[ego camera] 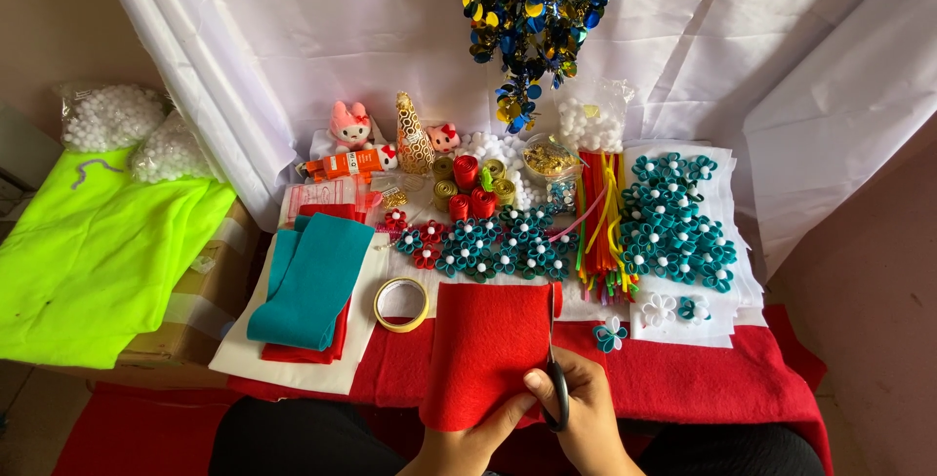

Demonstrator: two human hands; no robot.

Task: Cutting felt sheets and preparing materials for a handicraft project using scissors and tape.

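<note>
Head view. Both hands work at the near edge of the counter [683,378], which is draped in red cloth. Left hand [467,445] pinches the lower edge of a red felt sheet [485,349] between thumb and fingers, thumb on top. Right hand [586,415] is closed through the black handles of a pair of scissors [554,378], whose blades run up along the sheet's right edge; whether the blades are parted cannot be told. The felt sheet lies at the middle of the near edge, its far end flat on the counter and its near end lifted by the left hand.

Handling, as a judgement: the felt looks light, soft and limp, not slippery and not fragile; it would sag unless held close to the cut line, so a pinch at the near edge just beside the blades suits it.

Surroundings: a roll of tape [401,304] just left of the sheet; folded teal and red felt [312,286] toward the left edge; teal paper flowers [675,222] toward the right edge; pipe cleaners [600,232] between; small plush toys [351,126] along the far edge; a lime-green cloth [88,251] off the counter to the left.
</note>
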